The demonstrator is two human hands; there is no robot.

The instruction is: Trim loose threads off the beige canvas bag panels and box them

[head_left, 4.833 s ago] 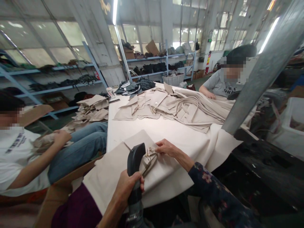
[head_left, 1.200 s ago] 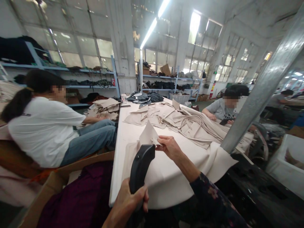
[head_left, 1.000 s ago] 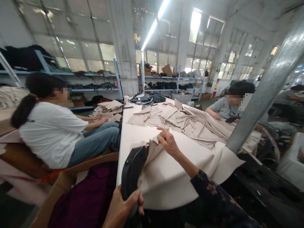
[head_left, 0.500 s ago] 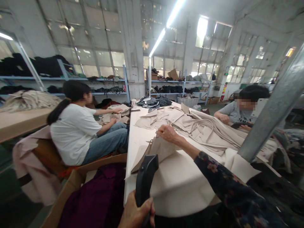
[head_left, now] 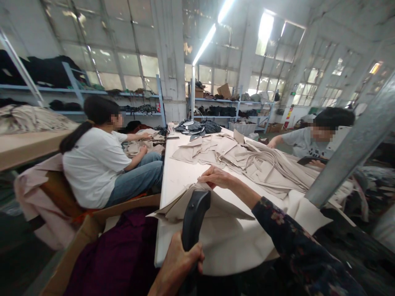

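Observation:
My left hand (head_left: 180,263), low in the middle of the view, is wrapped round the grip of a black curved handheld tool (head_left: 195,220). The tool stands upright; its head is in front of a beige fabric piece (head_left: 225,207), and I cannot tell whether they touch. With bent fingers, my right hand (head_left: 217,177) pinches the top edge of that piece and lifts it into a tent shape over the near end of the white table (head_left: 177,172). The tool partly hides the fabric's middle.
Beige fabric pieces and straps (head_left: 262,162) are heaped across the table. A cardboard box (head_left: 66,250) with purple cloth (head_left: 117,250) stands at left. One person (head_left: 95,168) sits at left, another (head_left: 304,139) at right. A metal post (head_left: 348,139) slants at right.
The tool and my left hand have moved up and slightly right, closer to the fabric. My right hand has shifted slightly left and down, and the fabric's near edge is now more raised and spread.

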